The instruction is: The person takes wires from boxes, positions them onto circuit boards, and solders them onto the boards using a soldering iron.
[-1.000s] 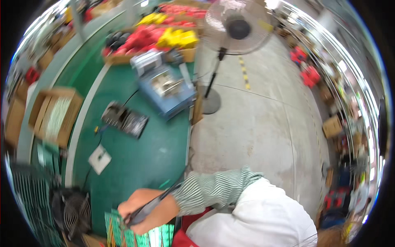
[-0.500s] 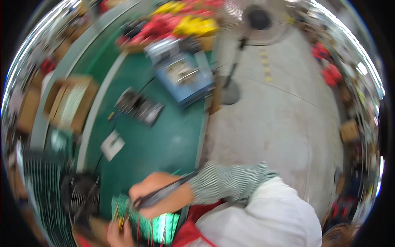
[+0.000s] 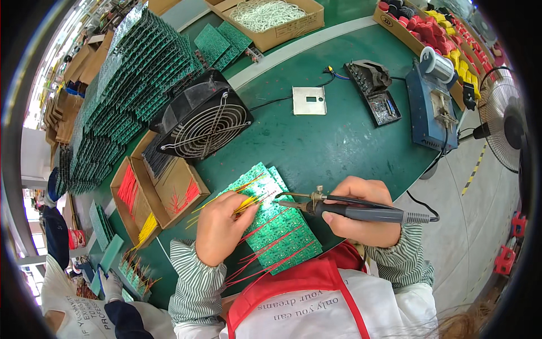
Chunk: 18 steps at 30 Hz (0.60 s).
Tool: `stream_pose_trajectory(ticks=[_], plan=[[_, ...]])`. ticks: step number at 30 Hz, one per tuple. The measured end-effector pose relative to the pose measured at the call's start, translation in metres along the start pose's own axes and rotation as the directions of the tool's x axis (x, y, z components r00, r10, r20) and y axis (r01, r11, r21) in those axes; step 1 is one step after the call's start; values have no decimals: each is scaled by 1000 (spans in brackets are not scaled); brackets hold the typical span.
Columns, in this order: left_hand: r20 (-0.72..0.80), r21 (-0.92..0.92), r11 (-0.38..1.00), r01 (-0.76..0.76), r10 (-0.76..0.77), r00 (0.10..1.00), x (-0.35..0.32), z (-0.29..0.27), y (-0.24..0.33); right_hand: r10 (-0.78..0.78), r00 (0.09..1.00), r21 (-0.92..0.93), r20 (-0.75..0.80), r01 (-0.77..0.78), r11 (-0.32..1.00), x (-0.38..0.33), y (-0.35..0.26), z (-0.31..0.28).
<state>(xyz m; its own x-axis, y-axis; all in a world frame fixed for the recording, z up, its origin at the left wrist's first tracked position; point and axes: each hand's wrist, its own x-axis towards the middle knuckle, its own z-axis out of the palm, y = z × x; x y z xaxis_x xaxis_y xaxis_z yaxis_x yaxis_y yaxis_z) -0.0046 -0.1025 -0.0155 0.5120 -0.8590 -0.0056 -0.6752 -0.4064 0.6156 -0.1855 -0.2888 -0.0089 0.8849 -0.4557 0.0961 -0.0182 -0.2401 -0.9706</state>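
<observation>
My left hand pinches a bundle of thin yellow wires against the upper left part of a green circuit board. Several red wires run across that board and off its left side. A second board's edge shows from under it. In my right hand is a soldering iron with a thin solder-feed tube along its top. Its tip points left, close to the yellow wire ends on the board; whether it touches them I cannot tell.
A black fan stands behind a cardboard box of red, yellow and dark wires. Stacked boards rise at the far left. A white plate, black tray and blue soldering unit lie beyond. A co-worker's gloved hand is at lower left.
My view has swung left and steadied, so the board and both hands now appear nearer the middle. The iron stays in my right hand and the yellow wires in my left.
</observation>
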Motion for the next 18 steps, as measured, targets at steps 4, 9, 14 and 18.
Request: stream_pose_trajectory(ticks=[4,9,14,18], plan=[[-8,-6,1000,-30,30,1000,2,4,-6,40,999,-21,7,-40,999,4,-1,4],[1,-17,999,-42,42,999,4,6,-8,59,998,-12,23,-59,998,8,1,5],[-3,-18,999,-35,35,999,5,7,-6,42,999,-34,33,-41,999,11,4,7],[5,-30,1000,-9,9,1000,6,6,-3,52,998,-21,32,-51,998,10,3,6]])
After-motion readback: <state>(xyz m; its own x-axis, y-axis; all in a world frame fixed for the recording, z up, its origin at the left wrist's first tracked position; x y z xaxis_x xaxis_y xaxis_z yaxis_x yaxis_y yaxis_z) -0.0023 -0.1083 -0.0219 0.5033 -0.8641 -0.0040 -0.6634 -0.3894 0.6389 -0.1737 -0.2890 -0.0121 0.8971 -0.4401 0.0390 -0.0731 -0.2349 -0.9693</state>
